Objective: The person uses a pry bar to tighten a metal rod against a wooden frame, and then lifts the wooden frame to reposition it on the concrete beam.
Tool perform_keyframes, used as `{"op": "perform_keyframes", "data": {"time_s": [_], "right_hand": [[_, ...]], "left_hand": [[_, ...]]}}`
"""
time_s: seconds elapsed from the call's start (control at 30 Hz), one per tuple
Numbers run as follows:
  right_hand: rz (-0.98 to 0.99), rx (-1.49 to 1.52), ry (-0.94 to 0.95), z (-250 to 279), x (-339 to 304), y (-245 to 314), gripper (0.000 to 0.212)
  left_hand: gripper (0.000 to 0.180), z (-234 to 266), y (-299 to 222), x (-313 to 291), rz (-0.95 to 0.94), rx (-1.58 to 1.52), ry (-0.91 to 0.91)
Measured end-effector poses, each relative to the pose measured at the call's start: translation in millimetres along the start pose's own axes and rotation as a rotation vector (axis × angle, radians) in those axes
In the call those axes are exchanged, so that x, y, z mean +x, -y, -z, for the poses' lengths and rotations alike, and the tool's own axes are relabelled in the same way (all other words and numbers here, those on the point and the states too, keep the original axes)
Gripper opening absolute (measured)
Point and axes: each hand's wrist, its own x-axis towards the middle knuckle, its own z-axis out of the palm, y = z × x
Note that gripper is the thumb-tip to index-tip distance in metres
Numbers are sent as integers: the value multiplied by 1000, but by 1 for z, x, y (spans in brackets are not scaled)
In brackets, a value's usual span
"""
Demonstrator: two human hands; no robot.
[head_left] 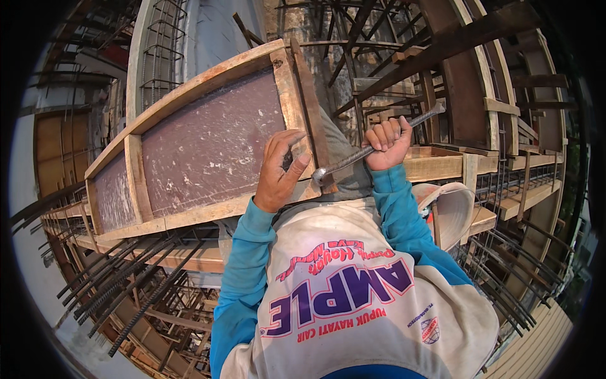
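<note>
My right hand is wrapped round the shaft of a steel pry bar, which looks made from ribbed rod. Its flattened end rises to the right, past my fist. The thick bent end lies against the near right corner of a wood-framed formwork panel, by a narrow dark board along the panel's right edge. My left hand is at that same end of the panel, thumb and fingers apart, with nothing visible in it. Whether its fingertips press on the frame, I cannot tell.
Rebar ends jut out at the lower left. A pale bucket stands beside my right arm. Timber beams and dark scaffold bars fill the right and far side. A rebar cage rises at the far left.
</note>
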Motion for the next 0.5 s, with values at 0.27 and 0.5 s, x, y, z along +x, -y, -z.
{"op": "perform_keyframes", "data": {"time_s": [0.27,0.5], "right_hand": [[49,150,-34,27,-6,-1,45],[40,-41,-123,36,-64,11,44]], "left_hand": [[45,-30,-17,-3,-116,360,-67],[44,-42,-22,1,-79,615,116]]}}
